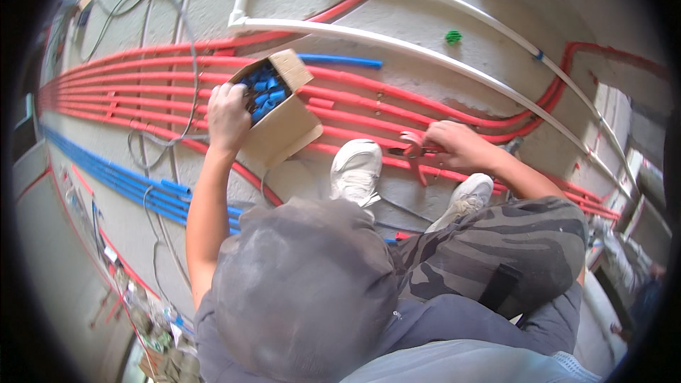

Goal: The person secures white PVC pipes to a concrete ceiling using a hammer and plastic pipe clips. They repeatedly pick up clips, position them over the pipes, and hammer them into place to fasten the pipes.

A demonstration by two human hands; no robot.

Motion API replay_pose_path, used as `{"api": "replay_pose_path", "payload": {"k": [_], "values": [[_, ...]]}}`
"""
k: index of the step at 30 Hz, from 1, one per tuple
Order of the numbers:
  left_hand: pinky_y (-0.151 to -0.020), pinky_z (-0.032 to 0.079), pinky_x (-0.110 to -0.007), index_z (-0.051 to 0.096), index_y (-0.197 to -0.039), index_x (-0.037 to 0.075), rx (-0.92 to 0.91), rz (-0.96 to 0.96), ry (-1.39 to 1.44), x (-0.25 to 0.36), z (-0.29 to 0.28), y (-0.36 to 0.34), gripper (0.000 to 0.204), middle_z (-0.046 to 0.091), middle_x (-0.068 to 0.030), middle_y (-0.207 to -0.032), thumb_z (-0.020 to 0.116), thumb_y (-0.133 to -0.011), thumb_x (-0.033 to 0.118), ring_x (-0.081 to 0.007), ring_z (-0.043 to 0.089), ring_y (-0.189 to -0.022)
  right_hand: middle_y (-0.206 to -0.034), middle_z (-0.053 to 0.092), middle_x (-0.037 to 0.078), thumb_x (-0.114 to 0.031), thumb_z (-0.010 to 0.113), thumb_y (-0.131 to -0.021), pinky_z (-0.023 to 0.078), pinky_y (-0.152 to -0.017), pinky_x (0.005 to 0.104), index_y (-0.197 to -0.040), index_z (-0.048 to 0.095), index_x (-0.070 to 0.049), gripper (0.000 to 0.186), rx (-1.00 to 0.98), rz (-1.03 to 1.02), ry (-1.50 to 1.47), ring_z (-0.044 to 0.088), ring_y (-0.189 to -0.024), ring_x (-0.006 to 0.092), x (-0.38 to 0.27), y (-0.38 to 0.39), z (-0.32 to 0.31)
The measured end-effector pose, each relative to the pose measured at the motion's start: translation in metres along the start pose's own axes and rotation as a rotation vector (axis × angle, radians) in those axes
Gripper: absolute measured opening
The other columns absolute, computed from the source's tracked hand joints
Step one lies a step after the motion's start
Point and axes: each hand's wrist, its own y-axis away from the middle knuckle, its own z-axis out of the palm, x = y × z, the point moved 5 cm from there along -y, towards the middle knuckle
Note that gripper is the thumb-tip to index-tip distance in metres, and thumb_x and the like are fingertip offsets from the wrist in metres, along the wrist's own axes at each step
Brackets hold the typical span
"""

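Note:
My left hand (228,117) is closed over the near-left edge of an open cardboard box (287,131). The box is tilted on the red pipes (362,122), flaps spread. Inside it lie several short blue sleeve-like fittings (264,92) and some small dark pieces. My right hand (454,143) is low over the pipes at the right, fingers bent round the dark end of a red-handled tool (413,147). Its exact kind is partly hidden by the fingers. My white shoes (357,170) stand beside the pipes, between the two hands.
White pipes (397,37) with blue clips cross the concrete floor farther off, near a small green piece (453,37). Blue pipes (128,174) run at the left. A loose blue pipe (340,61) lies behind the box. Grey cable (193,92) loops over the red pipes.

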Motion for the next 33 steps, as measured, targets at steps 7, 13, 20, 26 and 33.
{"api": "replay_pose_path", "payload": {"k": [7,13,20,26,33], "values": [[-0.087,0.048,-0.052,0.066,-0.097,0.0,-0.146,-0.058,-0.031,0.014,-0.022,-0.009,0.011,0.063,-0.0206,-0.095,0.058,-0.09,-0.001,-0.0416,0.061,-0.097,-0.146,0.059,0.018,-0.014,0.077,-0.091,0.049,-0.112,0.0503,-0.141,0.062,-0.006,0.053,0.32,0.161,0.345,0.059,-0.133,0.0399,0.024,0.041,-0.02],[-0.086,0.053,-0.041,0.069,-0.108,-0.002,-0.075,-0.225,0.325,0.031,-0.032,-0.023,0.012,0.069,-0.0195,-0.097,0.061,-0.1,-0.001,-0.0335,0.068,-0.091,-0.14,0.063,0.021,-0.023,0.075,-0.097,0.053,-0.107,0.0526,-0.141,0.061,-0.003,0.051,0.364,0.714,0.276,0.062,-0.129,0.0448,0.096,0.15,-0.031],[-0.088,0.055,-0.026,0.073,-0.125,-0.002,-0.07,-0.229,0.798,0.074,-0.014,-0.058,0.022,0.075,-0.0049,-0.111,0.066,-0.105,-0.004,-0.0104,0.068,-0.096,-0.147,0.06,0.028,-0.022,0.077,-0.095,0.051,-0.113,0.055,-0.164,0.037,-0.007,0.081,0.469,1.105,0.062,0.057,-0.138,0.0458,0.18,0.234,0.059],[-0.089,0.056,-0.026,0.074,-0.111,-0.002,-0.092,-0.261,0.909,0.095,-0.002,-0.083,0.015,0.076,-0.0067,-0.103,0.067,-0.099,-0.008,-0.0122,0.071,-0.095,-0.138,0.062,0.029,-0.017,0.076,-0.095,0.051,-0.107,0.0538,-0.147,0.054,-0.003,0.058,0.533,1.081,0.123,0.061,-0.128,0.0474,0.208,0.267,0.083],[-0.077,0.056,-0.027,0.07,-0.107,-0.001,-0.011,-0.25,1.106,0.142,0.037,-0.131,0.015,0.07,-0.0046,-0.092,0.07,-0.093,-0.007,-0.0111,0.068,-0.083,-0.113,0.067,0.023,-0.014,0.065,-0.103,0.051,-0.09,0.048,-0.125,0.066,0.001,0.026,0.572,0.684,-0.104,0.064,-0.104,0.0403,0.115,0.198,0.012]]}}
